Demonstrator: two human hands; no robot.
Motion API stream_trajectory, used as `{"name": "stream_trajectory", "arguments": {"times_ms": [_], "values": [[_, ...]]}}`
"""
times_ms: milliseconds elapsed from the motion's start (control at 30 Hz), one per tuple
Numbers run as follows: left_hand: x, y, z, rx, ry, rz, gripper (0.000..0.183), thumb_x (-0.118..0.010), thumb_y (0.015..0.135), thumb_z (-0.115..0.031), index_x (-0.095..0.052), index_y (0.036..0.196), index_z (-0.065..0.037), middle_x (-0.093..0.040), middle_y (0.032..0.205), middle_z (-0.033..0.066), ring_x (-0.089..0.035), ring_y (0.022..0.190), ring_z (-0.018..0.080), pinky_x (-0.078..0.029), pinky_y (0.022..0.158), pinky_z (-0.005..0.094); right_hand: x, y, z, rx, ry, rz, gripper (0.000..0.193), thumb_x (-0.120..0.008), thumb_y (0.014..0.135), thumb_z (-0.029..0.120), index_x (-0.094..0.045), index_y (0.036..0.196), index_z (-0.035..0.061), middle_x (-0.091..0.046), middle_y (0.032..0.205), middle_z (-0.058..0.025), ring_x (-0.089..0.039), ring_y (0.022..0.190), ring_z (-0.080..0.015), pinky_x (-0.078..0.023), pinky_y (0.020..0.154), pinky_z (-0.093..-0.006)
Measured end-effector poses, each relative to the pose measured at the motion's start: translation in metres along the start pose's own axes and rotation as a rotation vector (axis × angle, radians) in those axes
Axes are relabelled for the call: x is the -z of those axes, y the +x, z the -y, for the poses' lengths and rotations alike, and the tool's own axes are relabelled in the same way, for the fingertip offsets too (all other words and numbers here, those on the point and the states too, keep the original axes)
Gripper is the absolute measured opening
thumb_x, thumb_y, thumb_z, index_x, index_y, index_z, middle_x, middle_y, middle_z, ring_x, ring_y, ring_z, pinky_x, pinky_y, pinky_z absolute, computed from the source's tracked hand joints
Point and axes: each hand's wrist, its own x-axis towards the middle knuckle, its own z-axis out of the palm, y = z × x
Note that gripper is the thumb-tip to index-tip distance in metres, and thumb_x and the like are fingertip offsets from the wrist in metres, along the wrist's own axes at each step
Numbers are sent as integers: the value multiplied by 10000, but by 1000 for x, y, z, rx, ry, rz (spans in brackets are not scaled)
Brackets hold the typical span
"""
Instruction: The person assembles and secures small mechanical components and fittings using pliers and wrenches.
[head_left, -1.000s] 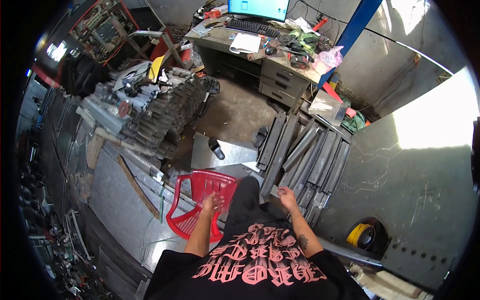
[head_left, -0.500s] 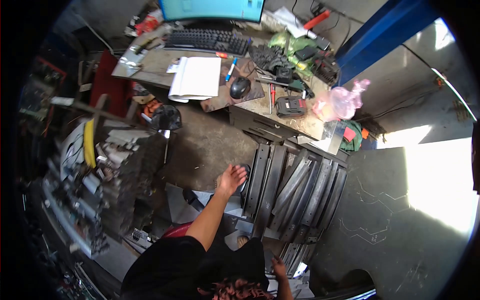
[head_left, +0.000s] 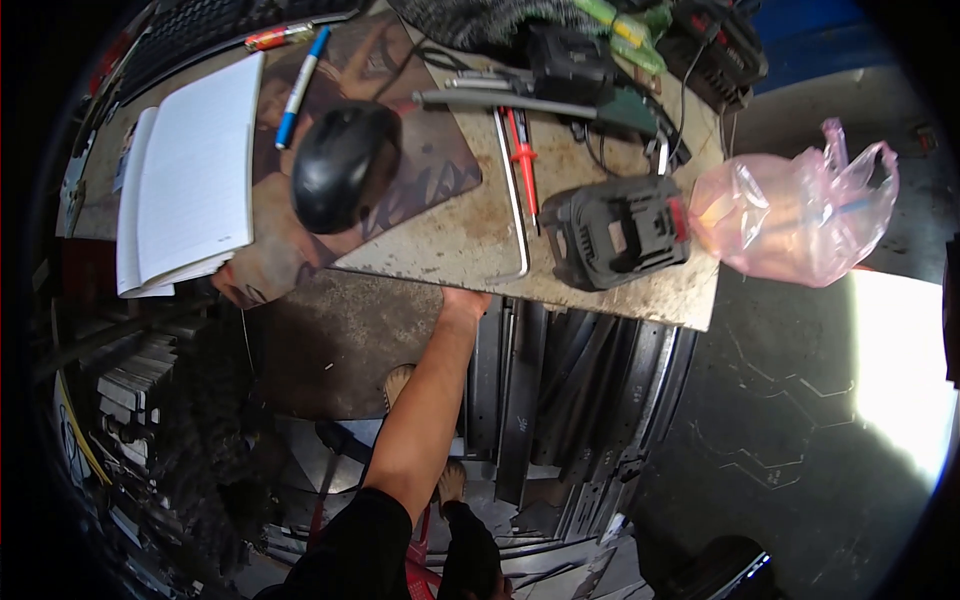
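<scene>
My left hand is at the front edge of the desk, its fingers hidden beneath the overhanging top. Whether it grips anything there cannot be seen. Above it on the desk lie a bent metal hex key, a red screwdriver and a black power-tool battery. A black computer mouse rests on a patterned mouse pad to the left. At the lower edge, a small patch of skin that may be my right hand barely shows; its fingers cannot be made out.
An open notebook and a blue marker lie at the desk's left. A pink plastic bag sits by the right corner. Long steel profiles stand below the desk. Stacked metal pieces fill the left side; a dark sheet lies right.
The view has come closer to the desk. My left hand, earlier open above the floor by the steel profiles, is now at the desk's front edge. My right hand has mostly dropped out of view.
</scene>
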Motion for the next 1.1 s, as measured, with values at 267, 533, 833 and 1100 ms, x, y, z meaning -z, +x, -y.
{"name": "stream_trajectory", "arguments": {"times_ms": [267,533,833,1100], "values": [[14,-38,5,-149,261,-153,446,-449,892,-645,-462,964,-204,-526,870,-51,-518,940,126,-362,881,433,-36,-15,-22,-205,-27,202,953,-715,735,499,-250,1463,97,-399,1392,-281,-472,1198,-457,-411,995,-495],[90,-140,21,-231,241,-290,513,-424,870,-697,-466,956,-193,-470,741,-56,-508,757,108,-405,707,326,-54,-29,-54,-126,78,207,914,-726,740,439,-290,1434,36,-402,1389,-277,-441,1220,-462,-391,1017,-472],[156,-213,30,-198,215,-436,355,-428,969,-491,-514,1107,-176,-543,977,-37,-535,872,117,-454,747,321,3,23,-33,-106,-8,309,523,-682,793,378,-603,1191,47,-665,935,-247,-672,893,-326,-521,748,-425],[207,-247,29,-125,131,-402,351,-430,983,-353,-514,1233,-122,-582,1197,40,-570,1092,202,-482,920,374,166,161,226,593,575,-287,209,-588,898,84,-595,1072,-31,-658,995,-104,-615,906,-144,-476,827,-269]]}}
